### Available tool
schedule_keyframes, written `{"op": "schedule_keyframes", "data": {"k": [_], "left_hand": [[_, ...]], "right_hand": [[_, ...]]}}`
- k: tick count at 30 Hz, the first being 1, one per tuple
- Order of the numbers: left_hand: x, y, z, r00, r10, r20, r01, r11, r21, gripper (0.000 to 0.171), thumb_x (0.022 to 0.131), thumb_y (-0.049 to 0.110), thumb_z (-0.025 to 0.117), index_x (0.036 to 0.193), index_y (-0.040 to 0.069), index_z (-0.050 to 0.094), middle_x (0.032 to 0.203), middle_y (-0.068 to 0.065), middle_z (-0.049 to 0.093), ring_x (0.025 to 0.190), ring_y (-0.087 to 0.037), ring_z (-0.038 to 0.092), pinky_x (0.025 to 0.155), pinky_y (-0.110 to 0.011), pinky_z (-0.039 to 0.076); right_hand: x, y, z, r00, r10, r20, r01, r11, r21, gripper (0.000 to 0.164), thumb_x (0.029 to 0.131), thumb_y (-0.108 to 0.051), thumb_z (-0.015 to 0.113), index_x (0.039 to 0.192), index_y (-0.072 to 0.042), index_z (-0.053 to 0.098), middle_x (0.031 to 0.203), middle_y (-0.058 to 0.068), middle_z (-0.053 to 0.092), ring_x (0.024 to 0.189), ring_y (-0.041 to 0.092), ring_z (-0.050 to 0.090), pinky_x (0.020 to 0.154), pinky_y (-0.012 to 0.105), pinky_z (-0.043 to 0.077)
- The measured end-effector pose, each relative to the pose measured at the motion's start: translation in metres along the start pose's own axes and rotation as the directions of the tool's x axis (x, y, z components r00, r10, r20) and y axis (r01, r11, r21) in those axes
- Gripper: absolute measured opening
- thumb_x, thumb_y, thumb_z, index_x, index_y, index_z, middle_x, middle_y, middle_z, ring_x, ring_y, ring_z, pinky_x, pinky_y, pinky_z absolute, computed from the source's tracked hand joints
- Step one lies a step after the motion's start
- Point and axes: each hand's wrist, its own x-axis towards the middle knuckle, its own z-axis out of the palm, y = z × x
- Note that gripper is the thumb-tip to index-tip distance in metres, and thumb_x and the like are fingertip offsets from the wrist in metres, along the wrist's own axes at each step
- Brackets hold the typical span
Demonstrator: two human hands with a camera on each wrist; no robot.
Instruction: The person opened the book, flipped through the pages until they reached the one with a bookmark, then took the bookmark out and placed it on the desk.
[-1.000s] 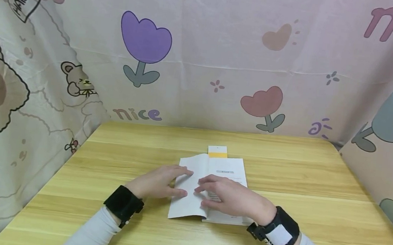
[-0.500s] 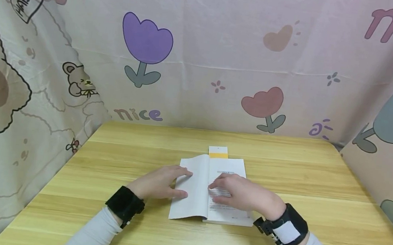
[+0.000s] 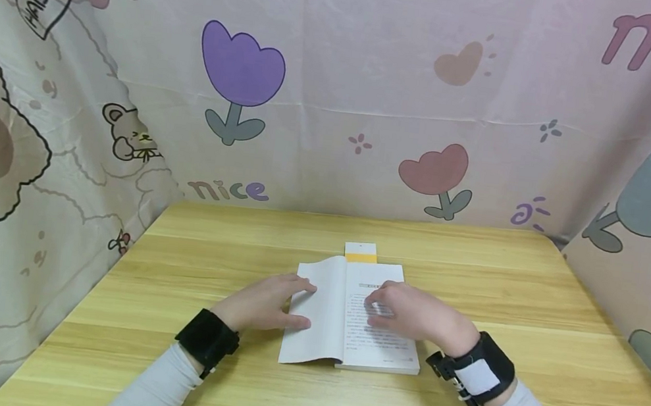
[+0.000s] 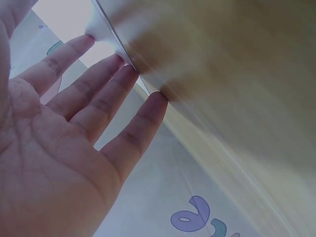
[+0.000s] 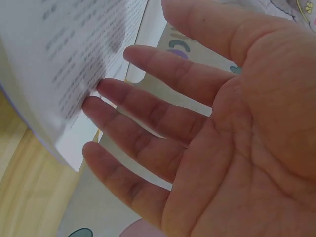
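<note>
An open book [image 3: 320, 345] lies on the wooden table, its left page blank and slightly raised at the lower edge, its right page [image 5: 79, 44] printed with lines of text. My left hand [image 3: 260, 302] rests at the left page's outer edge, thumb and fingers spread over the paper; the left wrist view shows its fingers fairly straight, some tips at the book's edge. Over the right page is my right hand [image 3: 418, 312], its fingers loosely extended and holding nothing. In the right wrist view the fingertips [image 5: 94, 106] are close to or touching the page; which, I cannot tell.
A white card with a yellow band [image 3: 361, 252] sticks out beyond the book's top edge. The wooden table [image 3: 209, 237] reaches back to a printed cloth [image 3: 328, 64], which also hangs at both sides.
My right hand has moved right, from near the book's fold to the outer part of the printed page, uncovering more text. The left hand has stayed in place.
</note>
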Motion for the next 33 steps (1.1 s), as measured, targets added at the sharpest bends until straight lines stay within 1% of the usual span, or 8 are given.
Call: {"op": "schedule_keyframes", "data": {"k": [5,8,10,12,15,19,25,33], "left_hand": [[0.000,-0.001,0.001,1.000,0.010,-0.006,-0.010,1.000,0.009,0.069,0.083,0.056,0.065,0.135,0.012,0.056,0.136,-0.006,0.052,0.127,-0.024,0.044,0.103,-0.041,0.037],[0.001,-0.001,0.001,1.000,0.015,-0.008,-0.014,1.000,0.013,0.068,0.084,0.056,0.065,0.135,0.012,0.056,0.136,-0.006,0.052,0.126,-0.024,0.044,0.102,-0.040,0.037],[0.001,-0.002,0.002,1.000,0.017,-0.010,-0.017,1.000,0.017,0.068,0.084,0.056,0.065,0.135,0.012,0.057,0.136,-0.006,0.053,0.126,-0.024,0.045,0.102,-0.041,0.038],[0.001,-0.002,0.002,1.000,0.017,-0.011,-0.017,1.000,0.021,0.068,0.083,0.057,0.065,0.134,0.012,0.057,0.136,-0.006,0.053,0.126,-0.024,0.045,0.102,-0.041,0.038],[0.002,-0.002,0.003,1.000,0.020,-0.014,-0.020,0.999,0.028,0.068,0.083,0.057,0.065,0.134,0.012,0.057,0.135,-0.006,0.053,0.125,-0.024,0.046,0.101,-0.041,0.038],[0.002,-0.002,0.003,0.999,0.026,-0.019,-0.026,0.999,0.032,0.068,0.083,0.057,0.065,0.133,0.012,0.058,0.134,-0.005,0.054,0.124,-0.024,0.047,0.101,-0.040,0.039],[0.002,-0.002,0.003,0.999,0.030,-0.021,-0.029,0.999,0.029,0.068,0.083,0.057,0.065,0.133,0.012,0.057,0.133,-0.005,0.055,0.122,-0.023,0.048,0.100,-0.040,0.040],[0.002,-0.003,0.003,0.999,0.028,-0.028,-0.027,0.999,0.027,0.068,0.082,0.057,0.065,0.132,0.013,0.058,0.132,-0.003,0.055,0.121,-0.022,0.048,0.099,-0.039,0.041]], "right_hand": [[-0.001,0.006,-0.003,0.998,0.054,0.019,-0.054,0.998,0.018,0.039,0.090,-0.030,0.067,0.121,-0.007,0.067,0.123,0.009,0.060,0.111,0.019,0.055,0.094,0.037,0.045],[-0.003,0.011,-0.005,0.997,0.073,0.010,-0.073,0.997,-0.006,0.040,0.090,-0.030,0.067,0.121,-0.005,0.067,0.121,0.011,0.061,0.105,0.018,0.056,0.093,0.038,0.045],[-0.004,0.014,-0.006,0.996,0.089,0.001,-0.089,0.995,-0.034,0.036,0.089,-0.028,0.068,0.115,-0.004,0.070,0.111,0.008,0.064,0.093,0.017,0.057,0.084,0.036,0.049],[-0.004,0.018,-0.008,0.993,0.115,-0.009,-0.115,0.991,-0.064,0.031,0.087,-0.027,0.070,0.109,-0.005,0.072,0.102,0.005,0.063,0.083,0.015,0.054,0.074,0.033,0.048],[-0.005,0.022,-0.009,0.987,0.161,-0.017,-0.162,0.985,-0.061,0.021,0.084,-0.024,0.073,0.096,-0.008,0.072,0.081,0.002,0.058,0.068,0.015,0.049,0.057,0.028,0.041],[-0.007,0.027,-0.009,0.972,0.232,-0.023,-0.233,0.972,-0.030,0.019,0.081,-0.025,0.076,0.089,-0.009,0.069,0.069,0.001,0.053,0.058,0.014,0.047,0.049,0.026,0.033],[-0.010,0.030,-0.010,0.957,0.288,-0.024,-0.289,0.957,-0.034,0.022,0.080,-0.026,0.077,0.080,-0.010,0.061,0.066,0.002,0.051,0.056,0.014,0.047,0.048,0.025,0.033],[-0.010,0.029,-0.010,0.958,0.284,-0.021,-0.285,0.957,-0.059,0.022,0.080,-0.027,0.077,0.080,-0.011,0.062,0.066,0.001,0.053,0.056,0.014,0.048,0.049,0.025,0.034]]}}
